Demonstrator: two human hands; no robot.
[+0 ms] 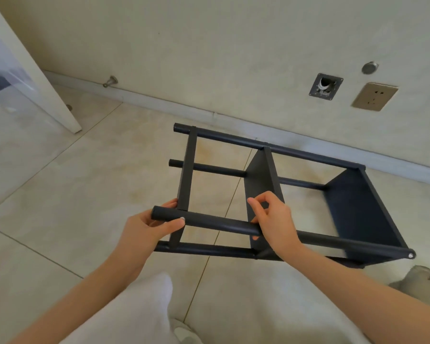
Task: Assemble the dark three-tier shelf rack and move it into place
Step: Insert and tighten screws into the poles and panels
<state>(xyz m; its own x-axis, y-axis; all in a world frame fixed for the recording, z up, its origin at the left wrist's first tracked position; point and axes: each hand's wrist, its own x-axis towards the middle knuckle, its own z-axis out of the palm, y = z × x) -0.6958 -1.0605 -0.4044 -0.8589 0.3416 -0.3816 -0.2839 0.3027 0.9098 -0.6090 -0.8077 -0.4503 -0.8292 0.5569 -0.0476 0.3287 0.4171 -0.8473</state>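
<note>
1. The tiled floor [60, 184] lies open on the left and near sides of the shelf rack [266, 194]. On the far side the wall [209, 45] and its baseboard [233, 120] run close behind the rack's far poles.
2. A white door edge [35, 70] stands at the far left, well apart from the rack. A wall socket [375, 96] and an open square wall box [325, 86] sit on the wall at the far right.
3. The left hand [144, 229] reaches in from the near left, thumb on top of the nearest pole [221, 225] near its left end, fingers curled under it: a closed hold on the pole.
4. The right hand [273, 219] is wrapped over the same pole at the middle shelf [261, 180], closed on it, index finger and thumb pinched just above.
5. The rack lies tipped on its side, poles running left to right, its three shelves standing on edge; both hands are on its near upper pole.
6. A light trouser leg [134, 306] shows at the near edge.
</note>
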